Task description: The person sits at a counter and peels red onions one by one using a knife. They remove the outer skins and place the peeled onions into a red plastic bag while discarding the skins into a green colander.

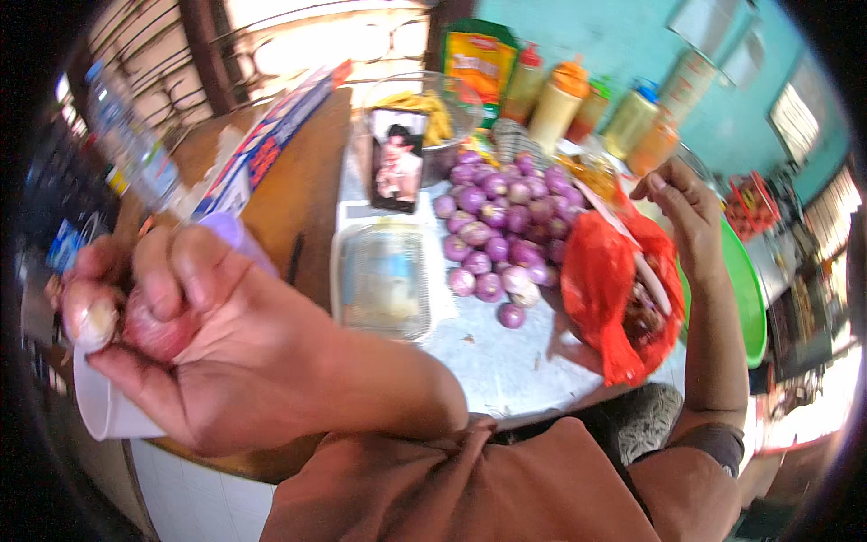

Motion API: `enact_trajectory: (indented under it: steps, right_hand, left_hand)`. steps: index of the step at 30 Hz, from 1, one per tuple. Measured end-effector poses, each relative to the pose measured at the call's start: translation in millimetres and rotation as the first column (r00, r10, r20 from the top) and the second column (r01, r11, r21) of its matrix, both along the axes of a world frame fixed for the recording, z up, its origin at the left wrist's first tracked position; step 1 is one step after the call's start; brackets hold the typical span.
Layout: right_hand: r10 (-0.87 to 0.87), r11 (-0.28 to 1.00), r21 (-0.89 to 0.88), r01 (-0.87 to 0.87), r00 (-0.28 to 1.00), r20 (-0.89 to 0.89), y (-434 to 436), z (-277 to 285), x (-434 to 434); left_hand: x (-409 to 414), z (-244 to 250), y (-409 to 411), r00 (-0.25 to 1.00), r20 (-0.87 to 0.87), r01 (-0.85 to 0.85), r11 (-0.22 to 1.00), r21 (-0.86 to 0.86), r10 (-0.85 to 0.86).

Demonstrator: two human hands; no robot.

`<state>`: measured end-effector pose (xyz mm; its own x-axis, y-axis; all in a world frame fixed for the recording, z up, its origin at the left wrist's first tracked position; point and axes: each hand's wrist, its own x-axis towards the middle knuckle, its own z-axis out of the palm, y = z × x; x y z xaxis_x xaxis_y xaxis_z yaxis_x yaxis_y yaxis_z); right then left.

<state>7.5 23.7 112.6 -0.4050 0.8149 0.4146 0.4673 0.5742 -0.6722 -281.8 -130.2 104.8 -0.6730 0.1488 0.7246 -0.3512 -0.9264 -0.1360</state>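
Observation:
At the left, my left hand [223,318] is curled palm up around two shallots. One pale-tipped shallot [91,318] sits at the fingertips, and a redder, peeled-looking shallot [159,328] lies against the palm. On the right, my right hand [684,203] is raised with bent fingers above a red plastic bag [599,291]; whether the fingertips pinch anything is unclear. A knife with a pale pink handle [651,288] lies across the bag, which has brownish contents showing in its opening. Beside it is a heap of purple shallots [508,217] on the light tabletop [501,366].
A lidded clear plastic container [385,281] stands before a propped phone [398,159]. Behind are a bowl [467,101] of yellow pieces and several sauce bottles [559,105]. A green basin [742,298] is at right. A white cup [108,400] and water bottle [132,135] are at left.

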Motion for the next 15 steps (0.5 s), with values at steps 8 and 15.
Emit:
enact_trajectory:
  steps: [8, 15]
  right_hand:
    - [-0.452, 0.884, 0.297, 0.360, 0.820, 0.352, -35, -57, 102]
    - [-0.361, 0.921, 0.008, 0.389, 0.846, 0.394, 8, -88, 112]
  left_hand:
    - [83, 7, 30, 0.960, -0.181, 0.187, 0.971, -0.148, -0.213]
    - [209, -35, 103, 0.374, -0.064, 0.568, 0.284, -0.772, -0.925]
